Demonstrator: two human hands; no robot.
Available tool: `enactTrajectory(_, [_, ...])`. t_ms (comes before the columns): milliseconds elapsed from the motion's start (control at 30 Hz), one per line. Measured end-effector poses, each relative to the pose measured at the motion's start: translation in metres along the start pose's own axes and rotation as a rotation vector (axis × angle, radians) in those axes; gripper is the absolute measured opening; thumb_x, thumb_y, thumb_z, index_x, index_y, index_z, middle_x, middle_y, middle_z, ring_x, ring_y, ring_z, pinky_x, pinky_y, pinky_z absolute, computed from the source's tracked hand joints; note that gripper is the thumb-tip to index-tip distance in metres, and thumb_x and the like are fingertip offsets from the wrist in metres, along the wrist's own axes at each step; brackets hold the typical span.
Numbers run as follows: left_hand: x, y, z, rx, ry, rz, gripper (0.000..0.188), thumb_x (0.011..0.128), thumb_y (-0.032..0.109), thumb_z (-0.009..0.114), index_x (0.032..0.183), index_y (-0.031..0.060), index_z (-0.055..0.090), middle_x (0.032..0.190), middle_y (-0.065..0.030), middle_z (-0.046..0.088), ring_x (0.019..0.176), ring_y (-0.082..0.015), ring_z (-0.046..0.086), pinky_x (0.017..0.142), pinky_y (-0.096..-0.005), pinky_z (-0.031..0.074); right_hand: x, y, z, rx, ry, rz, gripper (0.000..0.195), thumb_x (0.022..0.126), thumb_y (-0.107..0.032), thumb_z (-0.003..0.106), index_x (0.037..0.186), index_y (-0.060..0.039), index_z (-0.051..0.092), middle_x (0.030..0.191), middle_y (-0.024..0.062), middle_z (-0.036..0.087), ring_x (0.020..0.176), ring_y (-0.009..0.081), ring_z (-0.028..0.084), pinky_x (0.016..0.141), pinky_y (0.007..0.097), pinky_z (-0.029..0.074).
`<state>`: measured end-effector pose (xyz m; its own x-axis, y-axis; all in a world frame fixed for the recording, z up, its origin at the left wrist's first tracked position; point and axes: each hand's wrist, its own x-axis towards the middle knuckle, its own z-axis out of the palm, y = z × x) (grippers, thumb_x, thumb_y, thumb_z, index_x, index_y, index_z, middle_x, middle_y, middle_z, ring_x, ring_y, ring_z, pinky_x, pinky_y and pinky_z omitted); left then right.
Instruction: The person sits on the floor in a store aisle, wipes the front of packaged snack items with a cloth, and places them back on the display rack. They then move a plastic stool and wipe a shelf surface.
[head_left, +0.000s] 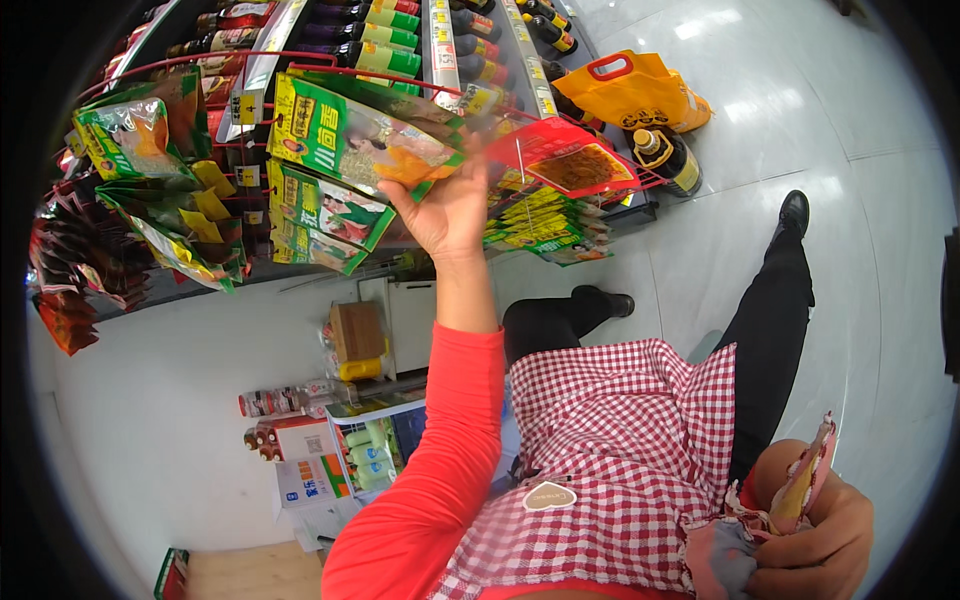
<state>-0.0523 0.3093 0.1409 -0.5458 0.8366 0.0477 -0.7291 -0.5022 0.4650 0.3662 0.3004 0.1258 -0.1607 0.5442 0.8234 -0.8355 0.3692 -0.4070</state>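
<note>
My left hand, in a red sleeve, reaches up to a hanging rack. Its thumb rests on the front of a green and yellow seasoning packet, and its fingers curl around the packet's lower right corner. The packet still hangs among others, with more green packets just below it. Down at the lower right, my right hand is closed around a crumpled cloth with pink, grey and yellow patches and frayed edges. A red packet with a clear window hangs to the right of my left hand.
Bottles line the shelves behind the red wire rack. An orange bag and a large dark bottle stand on the tiled floor. A crate of pale green bottles and boxes sit at lower left.
</note>
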Motion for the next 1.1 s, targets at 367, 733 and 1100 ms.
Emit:
enactTrajectory(367, [-0.005, -0.006, -0.002, 0.036, 0.003, -0.061, 0.105, 0.053, 0.045, 0.085, 0.136, 0.0086, 0.032, 0.138, -0.0203, 0.032, 0.132, -0.0467, 0.022, 0.11, -0.0583, 0.018, 0.025, 0.015, -0.005, 0.049, -0.161, 0.0, 0.007, 0.084, -0.001, 0.052, 0.09, -0.0056, 0.053, 0.082, 0.009, 0.058, 0.067, 0.0162, 0.057, 0.061, 0.0271, 0.047])
enactTrajectory(733, [0.002, -0.011, -0.003, 0.027, -0.084, -0.009, 0.104, 0.052, 0.051, 0.084, 0.138, 0.0163, 0.035, 0.14, -0.0241, 0.027, 0.133, -0.0487, 0.019, 0.11, -0.061, 0.017, 0.081, 0.199, 0.019, -0.543, -0.031, 0.473, 0.031, 0.088, 0.003, 0.05, 0.118, 0.0035, 0.054, 0.098, 0.0113, 0.062, 0.073, 0.0112, 0.059, 0.063, 0.0235, 0.05])
enactTrajectory(1100, [0.006, -0.014, -0.003, 0.056, -0.094, 0.063, 0.1, 0.052, 0.056, 0.082, 0.135, 0.0185, 0.041, 0.142, -0.013, 0.033, 0.13, -0.0459, 0.026, 0.108, -0.0612, 0.02, 0.126, 0.341, 0.038, -0.433, -0.244, 0.654, 0.031, 0.086, -0.012, 0.059, 0.113, 0.0033, 0.054, 0.094, 0.0127, 0.066, 0.069, 0.0152, 0.066, 0.062, 0.0274, 0.053])
